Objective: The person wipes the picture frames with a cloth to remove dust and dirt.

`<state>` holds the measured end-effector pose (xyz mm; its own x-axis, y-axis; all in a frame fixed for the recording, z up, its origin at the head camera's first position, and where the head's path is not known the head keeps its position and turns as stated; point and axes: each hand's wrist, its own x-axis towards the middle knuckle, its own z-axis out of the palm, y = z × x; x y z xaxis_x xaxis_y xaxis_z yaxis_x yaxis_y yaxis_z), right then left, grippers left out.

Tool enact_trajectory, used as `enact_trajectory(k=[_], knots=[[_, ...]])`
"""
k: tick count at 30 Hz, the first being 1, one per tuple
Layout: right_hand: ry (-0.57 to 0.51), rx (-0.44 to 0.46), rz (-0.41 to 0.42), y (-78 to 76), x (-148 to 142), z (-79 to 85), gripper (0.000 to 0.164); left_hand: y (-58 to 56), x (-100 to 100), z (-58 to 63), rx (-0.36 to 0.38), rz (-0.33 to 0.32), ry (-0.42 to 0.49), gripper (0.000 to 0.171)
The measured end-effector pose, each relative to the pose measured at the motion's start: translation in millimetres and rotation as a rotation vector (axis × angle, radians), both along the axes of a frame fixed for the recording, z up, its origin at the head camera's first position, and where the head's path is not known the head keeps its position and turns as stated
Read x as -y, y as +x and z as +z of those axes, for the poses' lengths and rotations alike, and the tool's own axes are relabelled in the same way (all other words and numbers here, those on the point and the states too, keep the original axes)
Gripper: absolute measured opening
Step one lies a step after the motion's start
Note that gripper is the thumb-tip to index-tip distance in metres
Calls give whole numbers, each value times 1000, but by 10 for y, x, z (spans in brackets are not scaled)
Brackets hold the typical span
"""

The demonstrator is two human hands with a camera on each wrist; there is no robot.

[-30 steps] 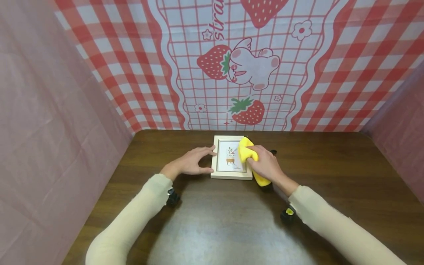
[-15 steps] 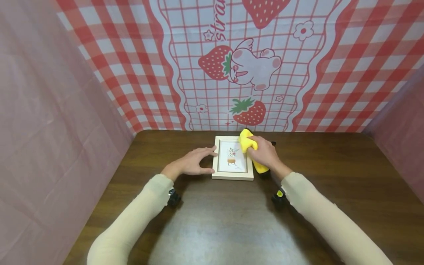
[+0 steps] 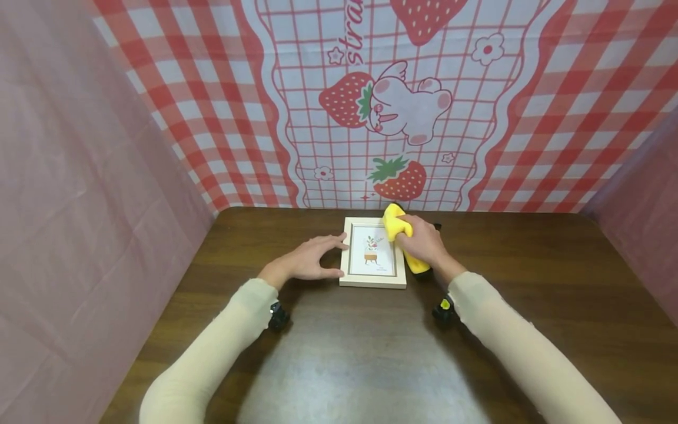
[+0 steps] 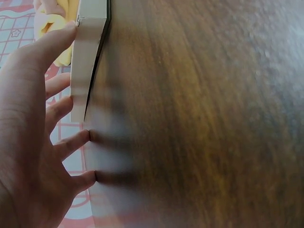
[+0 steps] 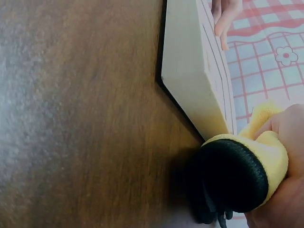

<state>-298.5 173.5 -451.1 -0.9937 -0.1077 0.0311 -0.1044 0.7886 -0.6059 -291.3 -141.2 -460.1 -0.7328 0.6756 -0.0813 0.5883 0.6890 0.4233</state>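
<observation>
Cloth (image 3: pixel 395 225) is gripped by the right hand (image 3: pixel 424 240), a frame (image 3: pixel 372 252) touched by the spread left hand (image 3: pixel 309 258), near the table's (image 3: pixel 365 347) far edge.

A pale picture frame (image 5: pixel 190 66) rests on the wood-grained counter (image 5: pixel 85 114). Just beside one end of the frame, the right hand (image 5: pixel 290 190) grips a yellow-and-black item (image 5: pixel 276 149), its black end rounded. Past the frame are the left hand (image 5: pixel 229 16) and a red-and-white patterned cloth (image 5: pixel 266 61).
</observation>
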Motion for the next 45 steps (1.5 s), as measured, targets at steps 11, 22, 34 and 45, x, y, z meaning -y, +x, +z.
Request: enact_trajectory(k=[11, 22, 34, 45], knots=[[-4, -40, 7, 125, 18, -20, 56, -7, -1, -11, 3, 5, 3, 71], [8, -93, 16, 347, 57, -53, 53, -8, 1, -18, -1, -2, 14, 71], [10, -133, 60, 641, 68, -57, 55, 1, 2, -8, 0, 10, 8, 71], [20, -156, 96, 940, 77, -84, 54, 17, -20, 2, -18, 4, 9, 69]])
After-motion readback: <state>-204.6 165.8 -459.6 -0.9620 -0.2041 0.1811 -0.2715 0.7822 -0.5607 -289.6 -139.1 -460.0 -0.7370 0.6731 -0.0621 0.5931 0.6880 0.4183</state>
